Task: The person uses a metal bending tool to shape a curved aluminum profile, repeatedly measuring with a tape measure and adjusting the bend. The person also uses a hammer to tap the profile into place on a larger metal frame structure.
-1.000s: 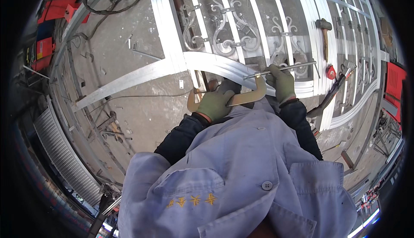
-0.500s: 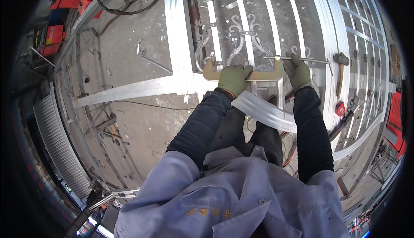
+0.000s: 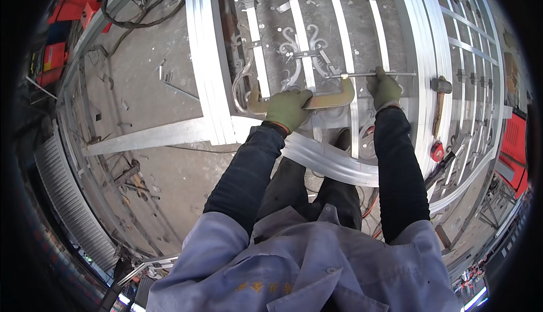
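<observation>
Over the scrollwork gate frame (image 3: 419,57), left hand (image 3: 288,108) clamped on the yellow clamp (image 3: 331,100) body; right hand (image 3: 384,87) closed on its screw bar (image 3: 362,75); crooked seating could let it slip off.

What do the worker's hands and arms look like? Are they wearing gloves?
Yes. Both the left hand and the right hand wear olive-green fabric gloves with snug cuffs. The forearms are covered by dark, close-fitting sleeves, and above the elbows comes a looser pale grey-blue work jacket with small yellow stitching on the chest.
</observation>
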`<state>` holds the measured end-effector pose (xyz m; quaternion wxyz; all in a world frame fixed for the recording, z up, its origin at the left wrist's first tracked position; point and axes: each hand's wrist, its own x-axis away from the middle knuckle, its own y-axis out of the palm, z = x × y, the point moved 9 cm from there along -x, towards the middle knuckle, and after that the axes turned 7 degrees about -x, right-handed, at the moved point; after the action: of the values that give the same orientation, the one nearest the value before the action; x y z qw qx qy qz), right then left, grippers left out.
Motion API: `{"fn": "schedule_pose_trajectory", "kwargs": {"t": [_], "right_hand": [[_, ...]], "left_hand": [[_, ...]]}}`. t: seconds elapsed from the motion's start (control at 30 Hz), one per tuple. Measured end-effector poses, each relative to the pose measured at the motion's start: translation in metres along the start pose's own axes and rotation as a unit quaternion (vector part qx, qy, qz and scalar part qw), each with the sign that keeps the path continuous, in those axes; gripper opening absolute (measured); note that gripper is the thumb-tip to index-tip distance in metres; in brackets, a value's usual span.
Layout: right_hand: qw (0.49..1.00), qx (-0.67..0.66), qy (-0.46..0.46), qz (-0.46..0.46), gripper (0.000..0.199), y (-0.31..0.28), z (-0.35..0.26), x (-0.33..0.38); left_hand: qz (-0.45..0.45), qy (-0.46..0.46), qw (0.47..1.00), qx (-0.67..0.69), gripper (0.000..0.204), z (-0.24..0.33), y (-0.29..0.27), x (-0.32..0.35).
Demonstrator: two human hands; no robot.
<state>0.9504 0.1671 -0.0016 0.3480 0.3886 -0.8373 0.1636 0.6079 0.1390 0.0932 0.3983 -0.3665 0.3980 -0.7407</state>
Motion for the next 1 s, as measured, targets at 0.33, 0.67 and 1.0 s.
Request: {"fn": "schedule_pose_trajectory", "kwargs": {"t": [0.33,0.67,1.0], "right_hand": [[1.0,0.008,0.015,-0.005,0.029,-0.002,-0.007,-0.005],[0.998,0.0,0.033,-0.046,0.026,-0.025,0.007,-0.047],[0.998,0.031,0.032,-0.052,0.039,-0.007,0.02,-0.055]], "left_hand": [[-0.007,-0.016,0.999,0.03,0.025,-0.003,0.004,-0.007],[-0.034,0.003,0.999,0.035,0.034,0.003,0.009,-0.018],[-0.05,-0.041,0.998,0.016,0.028,-0.008,0.012,-0.014]]}}
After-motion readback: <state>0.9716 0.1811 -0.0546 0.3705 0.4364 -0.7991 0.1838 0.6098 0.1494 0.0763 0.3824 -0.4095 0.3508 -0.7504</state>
